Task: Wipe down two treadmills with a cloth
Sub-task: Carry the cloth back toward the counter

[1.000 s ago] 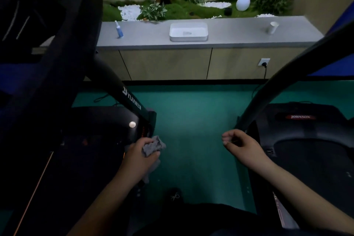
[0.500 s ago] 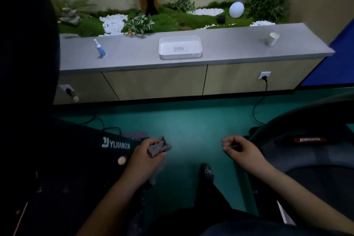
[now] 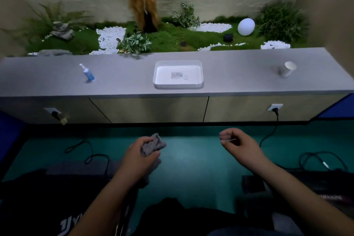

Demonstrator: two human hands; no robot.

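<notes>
My left hand (image 3: 140, 156) is closed around a crumpled grey cloth (image 3: 153, 144), held in the air above the green floor. My right hand (image 3: 238, 142) hovers to the right of it with fingers curled loosely and nothing in them. The front of a black treadmill (image 3: 38, 197) with white lettering fills the lower left corner. A second black treadmill (image 3: 325, 184) shows at the lower right edge. Neither hand touches a treadmill.
A grey counter (image 3: 134, 84) runs across ahead, bearing a blue spray bottle (image 3: 88, 73), a white tray (image 3: 178, 74) and a paper cup (image 3: 287, 69). Power cords (image 3: 92, 157) trail over the green floor (image 3: 191, 159). Plants and white pebbles lie behind the counter.
The view has risen, so both treadmills dropped to the bottom edges. My left hand with the cloth came off the left treadmill and lifted; my right hand left the right treadmill's rail.
</notes>
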